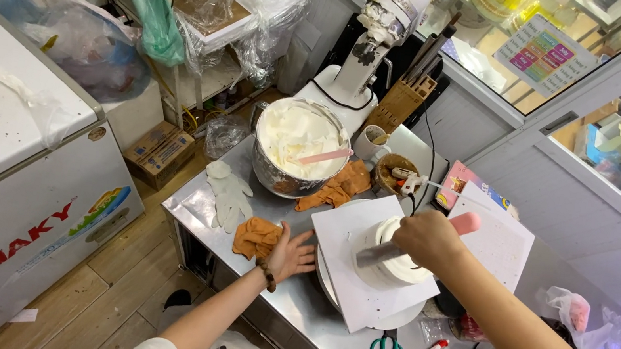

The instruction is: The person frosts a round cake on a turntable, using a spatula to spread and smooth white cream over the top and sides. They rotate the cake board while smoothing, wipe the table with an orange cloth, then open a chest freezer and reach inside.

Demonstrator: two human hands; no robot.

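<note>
1. The right hand (427, 238) has its fingers wrapped round a pink-handled spatula (396, 250), blade laid against the side of the small white cake (395, 259) at the middle of the desk (294, 296).
2. The left hand (290, 253) lies flat with fingers spread wide, holding nothing, at 9 o'clock of the cake beside the white board (346, 271) under it.
3. I'd say keep the blade upright and steady, and let the board do the turning.
4. The cream bowl (300, 147) sits at 11 o'clock for reloads.
</note>
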